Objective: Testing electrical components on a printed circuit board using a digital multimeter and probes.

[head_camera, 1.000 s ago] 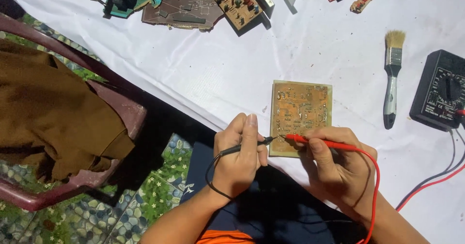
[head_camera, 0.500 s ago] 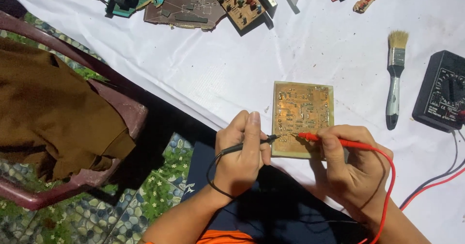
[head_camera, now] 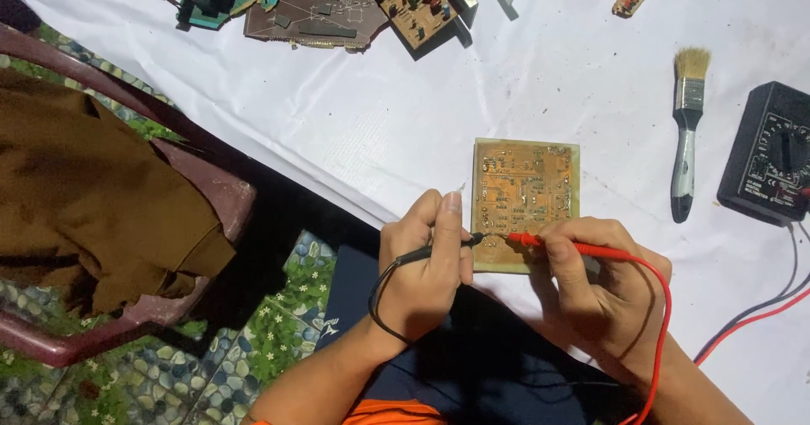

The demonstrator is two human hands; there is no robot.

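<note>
Left hand [head_camera: 426, 269] pinches black probe [head_camera: 439, 249], right hand [head_camera: 603, 286] pinches red probe [head_camera: 565, 246]. Both tips on circuit board [head_camera: 525, 201]. Probing mid-way, meter [head_camera: 769, 159] unreadable

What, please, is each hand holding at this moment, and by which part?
The left hand pinches the black probe along its shaft. The right hand grips the red probe mid-shaft; both tips rest on the circuit board.

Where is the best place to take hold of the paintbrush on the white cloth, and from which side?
Probably the paintbrush is best gripped at its slim grey handle, below the metal band, coming from above. It lies flat on the white cloth, bristles pointing away, handle end nearest the person, with bare cloth on both sides between the circuit board and the black multimeter.
</note>
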